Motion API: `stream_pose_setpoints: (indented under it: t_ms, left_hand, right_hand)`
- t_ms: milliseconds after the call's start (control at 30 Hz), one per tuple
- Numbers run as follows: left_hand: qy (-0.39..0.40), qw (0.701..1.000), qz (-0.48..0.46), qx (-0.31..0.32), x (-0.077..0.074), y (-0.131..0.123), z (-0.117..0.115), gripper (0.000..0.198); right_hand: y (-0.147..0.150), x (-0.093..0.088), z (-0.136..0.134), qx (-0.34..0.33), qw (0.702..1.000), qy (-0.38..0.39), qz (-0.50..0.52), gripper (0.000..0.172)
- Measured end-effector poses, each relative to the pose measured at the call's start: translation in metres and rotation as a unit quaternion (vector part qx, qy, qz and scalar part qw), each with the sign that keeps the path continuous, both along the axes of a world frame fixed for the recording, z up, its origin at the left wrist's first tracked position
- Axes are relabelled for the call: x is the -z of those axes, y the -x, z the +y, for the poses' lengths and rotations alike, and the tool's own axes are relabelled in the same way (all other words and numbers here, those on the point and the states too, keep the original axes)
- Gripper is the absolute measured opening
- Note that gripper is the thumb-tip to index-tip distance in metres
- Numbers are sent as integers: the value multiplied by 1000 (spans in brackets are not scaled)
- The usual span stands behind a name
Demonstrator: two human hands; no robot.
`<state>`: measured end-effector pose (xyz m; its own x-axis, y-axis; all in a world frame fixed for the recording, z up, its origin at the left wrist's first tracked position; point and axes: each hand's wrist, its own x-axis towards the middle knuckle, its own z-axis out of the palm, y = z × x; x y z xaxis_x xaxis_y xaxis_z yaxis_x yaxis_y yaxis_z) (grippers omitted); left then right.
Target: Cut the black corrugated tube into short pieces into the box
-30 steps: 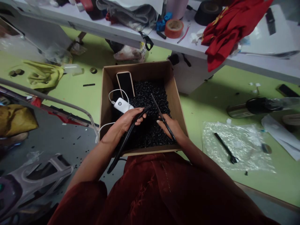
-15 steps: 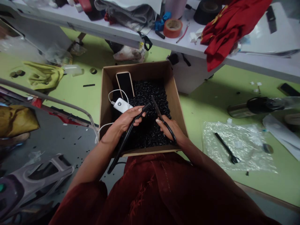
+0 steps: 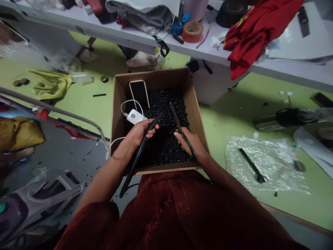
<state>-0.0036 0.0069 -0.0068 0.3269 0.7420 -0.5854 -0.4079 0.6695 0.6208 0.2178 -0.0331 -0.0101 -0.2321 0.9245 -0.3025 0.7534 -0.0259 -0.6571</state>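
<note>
On the far left, a mustard-yellow bag [image 3: 18, 133] lies beside a pale yellow cloth [image 3: 50, 85] on the green floor [image 3: 78, 111]. A white cable [image 3: 116, 140] runs over the left wall of the cardboard box [image 3: 153, 74] to a white power bank [image 3: 134, 116], which sits inside near a phone [image 3: 139, 93] standing tilted against the back wall. Black plastic pellets [image 3: 166, 107] fill the box.

Over the pellets, the left hand [image 3: 137, 135] has its fingers [image 3: 152, 126] curled closed around a black corrugated tube [image 3: 137, 156]. The tube's long axis slants from the upper right, just past those fingers, down to the lower left, and its lower end hangs out over the box's front edge. Compared with half a second ago, it stands slightly steeper, while both hands sit almost where they were.

The right hand [image 3: 188, 140] has its fingers [image 3: 182, 133] closed on a thin black piece [image 3: 177, 119], which runs from a tapered tip at the upper left, above the pellets, down to the lower right. What it is cannot be told.

Further right, a black wrench-like tool [image 3: 252, 165] lies on bubble wrap [image 3: 260, 163]. Behind, a red cloth [image 3: 249, 38] drapes over the surface [image 3: 109, 29].
</note>
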Motion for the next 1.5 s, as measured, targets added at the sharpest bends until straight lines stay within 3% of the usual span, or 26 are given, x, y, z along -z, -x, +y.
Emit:
stream_pose_setpoints:
  t_ms: [400, 667, 767, 1167, 1367, 1500]
  left_hand:
    - [-45, 998, -40, 27, -3, 1, -4, 23]
    - [-126, 983, 119, -58, -5, -10, -9, 38]
    - [-143, 974, 164, -62, -6, -13, -10, 39]
    - [-142, 975, 168, -46, -1, -14, -10, 33]
    - [-139, 978, 149, -50, -3, -13, -10, 32]
    - [-143, 976, 153, -51, -6, -14, -10, 31]
  right_hand:
    - [-1, 7, -1, -10, 1000, -15, -1, 36]
    - [-2, 7, 0, -19, 999, -11, 37, 35]
    - [-1, 8, 1, -37, 998, -27, 42, 35]
    - [3, -1, -1, -99, 993, -12, 66, 32]
    - [1, 4, 3, -19, 999, -10, 30, 31]
    - [0, 5, 3, -35, 999, -11, 22, 36]
